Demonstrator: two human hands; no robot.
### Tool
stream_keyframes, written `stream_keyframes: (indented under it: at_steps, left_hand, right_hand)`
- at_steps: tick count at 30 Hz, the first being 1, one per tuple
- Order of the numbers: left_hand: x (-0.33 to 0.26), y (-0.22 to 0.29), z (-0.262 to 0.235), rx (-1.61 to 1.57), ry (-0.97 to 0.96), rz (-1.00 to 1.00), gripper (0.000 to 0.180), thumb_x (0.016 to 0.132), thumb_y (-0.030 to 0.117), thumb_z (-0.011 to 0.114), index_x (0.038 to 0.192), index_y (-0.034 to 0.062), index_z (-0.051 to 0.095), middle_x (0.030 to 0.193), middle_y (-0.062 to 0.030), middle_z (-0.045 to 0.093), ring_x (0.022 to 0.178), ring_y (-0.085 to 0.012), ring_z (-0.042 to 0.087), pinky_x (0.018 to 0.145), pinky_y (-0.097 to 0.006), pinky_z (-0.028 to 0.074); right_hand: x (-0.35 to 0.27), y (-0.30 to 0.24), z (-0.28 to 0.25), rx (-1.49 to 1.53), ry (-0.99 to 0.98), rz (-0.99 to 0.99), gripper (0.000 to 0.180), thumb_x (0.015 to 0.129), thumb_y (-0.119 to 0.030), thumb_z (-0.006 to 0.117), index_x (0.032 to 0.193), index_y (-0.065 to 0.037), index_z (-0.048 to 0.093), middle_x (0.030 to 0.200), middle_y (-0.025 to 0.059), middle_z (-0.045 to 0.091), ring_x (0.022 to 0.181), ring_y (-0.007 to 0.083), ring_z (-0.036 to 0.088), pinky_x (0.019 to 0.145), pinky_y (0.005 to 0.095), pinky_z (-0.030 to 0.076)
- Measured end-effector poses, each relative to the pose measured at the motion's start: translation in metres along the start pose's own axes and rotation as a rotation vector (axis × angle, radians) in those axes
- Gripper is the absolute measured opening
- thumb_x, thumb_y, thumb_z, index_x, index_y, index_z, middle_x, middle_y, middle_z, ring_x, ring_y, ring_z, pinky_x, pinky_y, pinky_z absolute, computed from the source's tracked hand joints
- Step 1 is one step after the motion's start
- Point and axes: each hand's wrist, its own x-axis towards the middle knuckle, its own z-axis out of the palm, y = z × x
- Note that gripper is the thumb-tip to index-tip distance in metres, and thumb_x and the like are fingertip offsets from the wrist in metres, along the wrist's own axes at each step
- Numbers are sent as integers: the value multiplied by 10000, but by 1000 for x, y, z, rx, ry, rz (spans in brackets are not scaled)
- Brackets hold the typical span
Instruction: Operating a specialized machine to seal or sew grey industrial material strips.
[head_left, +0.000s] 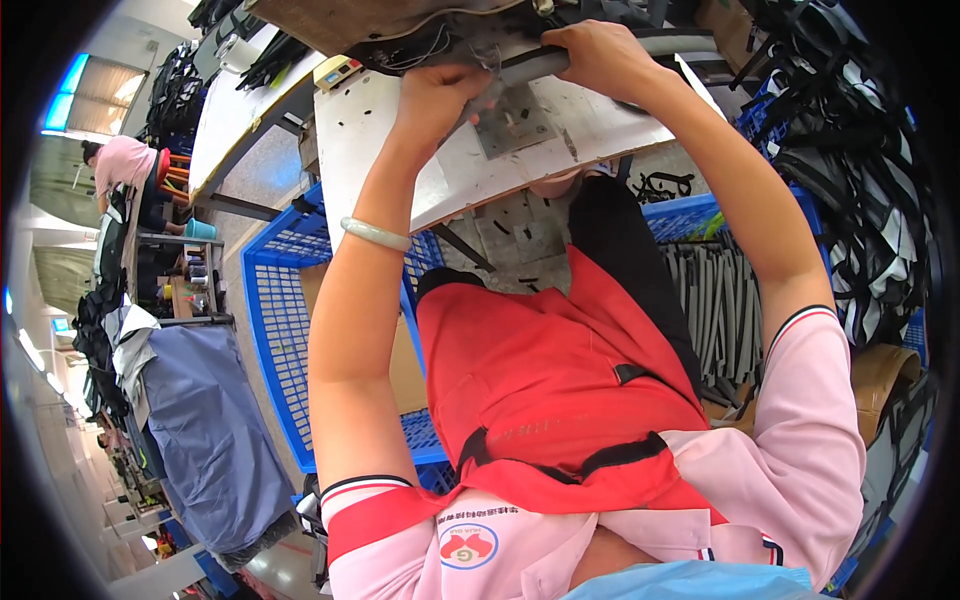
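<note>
A dark grey foam tube (535, 66) stretches across the far part of the white worktable, running off to the right. My right hand (597, 50) is closed over it from above. At the tube's left end, my left hand (440, 98) has its fingers curled in; part of that grip is hidden. Just beyond the left hand is a brown machine body (350, 22) with loose pale threads hanging under it. A metal plate (515, 122) lies in the tabletop below the tube.
The white worktable (370, 170) carries dark scraps and a small yellow box (336, 71). Blue baskets stand at left (285, 330) and right; the right one holds several grey strips (725, 305). Black straps (850, 150) pile at far right. Another person (125, 165) bends at far left.
</note>
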Motion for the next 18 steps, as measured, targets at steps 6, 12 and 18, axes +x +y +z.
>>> stream_keyframes:
  at_steps: [6, 12, 18]
  left_hand:
    - [-17, 15, -1, 51, -54, -56, 248, 883, 143, 635, 1037, -48, 672, 774, -99, 668, 602, -103, 545, 578, -224, 439]
    - [-1, 10, -5, 85, -44, -49, 245, 878, 150, 641, 1025, -43, 674, 769, -84, 667, 605, -94, 535, 575, -223, 434]
    - [-29, 18, -3, 83, -67, -25, 253, 883, 175, 647, 1016, -39, 676, 765, -71, 667, 605, -90, 534, 575, -219, 431]
  right_hand:
    - [-13, -5, -9, 5, 68, -19, 450, 726, -188, 657, 1164, -83, 638, 993, 155, 671, 970, 314, 626, 852, 396, 489]
    - [3, 2, 0, -11, 51, -23, 443, 728, -186, 656, 1156, -72, 638, 966, 158, 672, 937, 322, 633, 828, 401, 497]
    - [-19, -3, -7, 12, 28, -18, 429, 730, -195, 664, 1137, -59, 636, 949, 162, 668, 913, 335, 632, 813, 408, 500]
